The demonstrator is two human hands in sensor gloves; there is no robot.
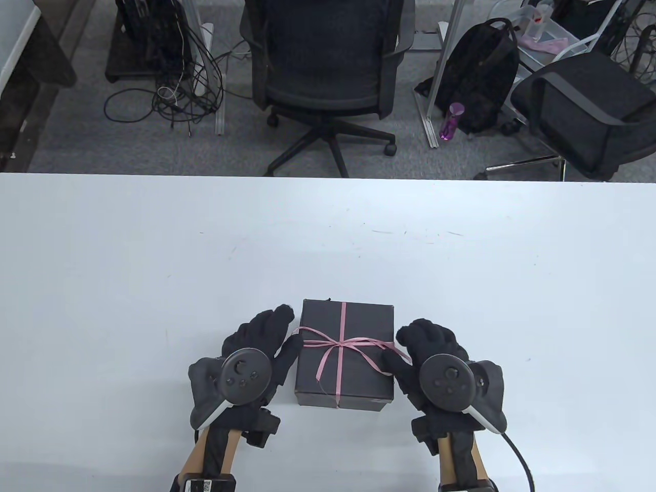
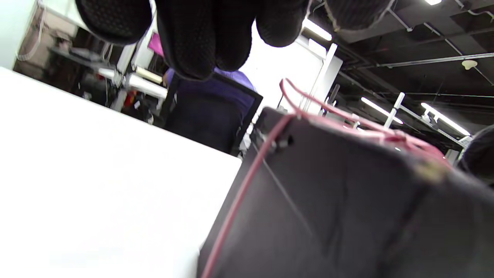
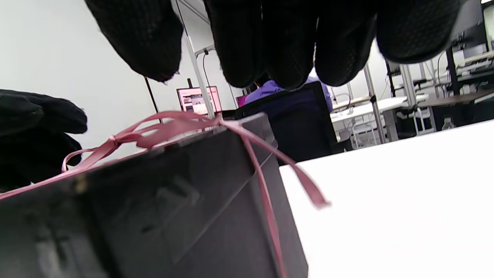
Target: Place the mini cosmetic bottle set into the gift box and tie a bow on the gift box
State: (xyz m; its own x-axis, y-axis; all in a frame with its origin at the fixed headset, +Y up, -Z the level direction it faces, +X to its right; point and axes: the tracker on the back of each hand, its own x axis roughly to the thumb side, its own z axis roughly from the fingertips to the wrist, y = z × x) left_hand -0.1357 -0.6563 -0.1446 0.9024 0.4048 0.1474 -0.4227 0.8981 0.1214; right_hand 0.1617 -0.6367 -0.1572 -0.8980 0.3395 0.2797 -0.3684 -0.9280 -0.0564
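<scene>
Flanked the closed gift box [image 1: 344,353] with loosely curled, empty left hand [image 1: 251,359] and right hand [image 1: 435,364], probably steadying it, ribbon [image 1: 338,346] tied.

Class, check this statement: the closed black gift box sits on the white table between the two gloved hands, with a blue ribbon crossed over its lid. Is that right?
Not quite. The ribbon is pink, not blue; the table view shows it. The rest stands: the closed black gift box sits on the white table between the left hand and the right hand.
</scene>
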